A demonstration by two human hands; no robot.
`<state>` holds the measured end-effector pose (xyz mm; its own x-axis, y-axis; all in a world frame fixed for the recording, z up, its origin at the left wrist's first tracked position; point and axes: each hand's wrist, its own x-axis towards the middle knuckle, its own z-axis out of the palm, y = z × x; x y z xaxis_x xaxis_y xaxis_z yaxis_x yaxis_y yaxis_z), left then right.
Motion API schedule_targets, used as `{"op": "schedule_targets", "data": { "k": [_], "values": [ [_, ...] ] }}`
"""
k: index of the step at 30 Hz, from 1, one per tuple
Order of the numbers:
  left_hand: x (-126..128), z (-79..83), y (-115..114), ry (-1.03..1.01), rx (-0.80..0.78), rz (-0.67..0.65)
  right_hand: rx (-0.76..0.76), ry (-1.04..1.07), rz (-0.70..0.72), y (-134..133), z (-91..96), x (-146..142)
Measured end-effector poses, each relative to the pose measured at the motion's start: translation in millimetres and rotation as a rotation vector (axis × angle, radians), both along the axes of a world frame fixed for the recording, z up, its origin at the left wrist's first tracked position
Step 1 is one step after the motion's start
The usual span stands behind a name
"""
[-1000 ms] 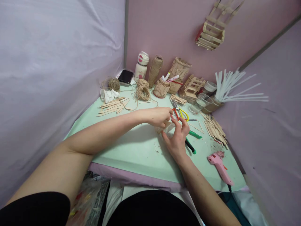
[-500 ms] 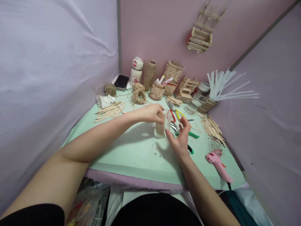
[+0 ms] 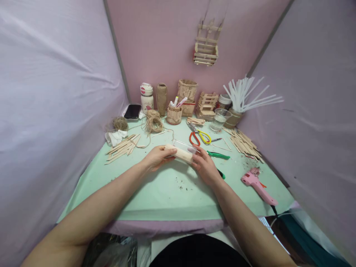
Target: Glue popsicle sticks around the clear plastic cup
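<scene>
A clear plastic cup [image 3: 182,151] partly covered with wooden sticks lies on its side over the middle of the pale green table [image 3: 155,193]. My left hand [image 3: 156,157] grips its left end, fingers curled round it. My right hand [image 3: 204,167] holds its right end, thumb on the rim. Both hands hover just above the tabletop.
Red and yellow scissors [image 3: 198,135], green-handled pliers [image 3: 218,155] and a pink glue gun [image 3: 258,186] lie to the right. Loose wooden sticks [image 3: 122,145] lie left, another pile [image 3: 242,141] right. Twine [image 3: 152,122], stick holders, a phone [image 3: 132,111] and a glass [image 3: 219,119] line the back wall.
The cup stood upright further back by the scissors; both hands have brought it toward me and turned it on its side. The camera view has shifted so the table sits centred.
</scene>
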<state>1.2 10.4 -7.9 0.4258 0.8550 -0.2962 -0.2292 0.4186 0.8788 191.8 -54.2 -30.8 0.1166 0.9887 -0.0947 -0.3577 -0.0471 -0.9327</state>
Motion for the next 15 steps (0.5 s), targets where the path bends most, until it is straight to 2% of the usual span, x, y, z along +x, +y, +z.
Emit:
{"op": "schedule_targets", "data": {
  "k": [5, 15],
  "values": [
    [7.0, -0.8, -5.5, -0.012, 0.003, 0.013, 0.01, -0.132, -0.032, -4.2, 0.0, 3.6],
    [15.3, -8.2, -15.5, -0.012, 0.058, 0.059, 0.042, -0.188, -0.08, -1.5, -4.3, 1.1]
  ]
}}
